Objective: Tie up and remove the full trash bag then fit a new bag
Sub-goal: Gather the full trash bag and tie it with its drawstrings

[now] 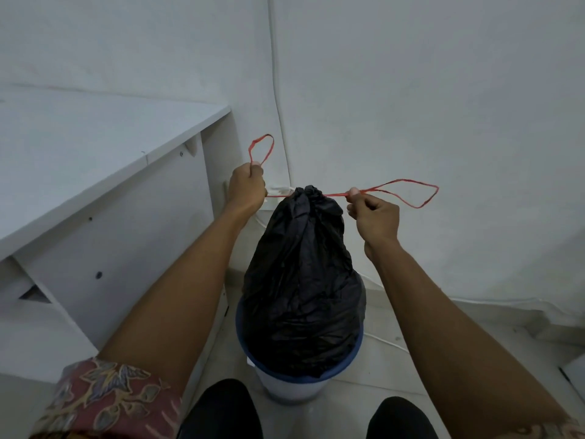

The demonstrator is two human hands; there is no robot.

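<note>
A white surface (79, 147) is standing at far left. The left grip (247, 188) is clamping one loop of the red drawstring (262, 149), fingers curled tight. The black trash bag (304, 280), its neck cinched, is sitting in the blue-rimmed bin (253, 354) on the floor between the arms. The right grip (373, 217) is pinching the other loop, stretched taut rightward.

left hand (247, 188) fisted, right hand (373, 217) pinching
</note>
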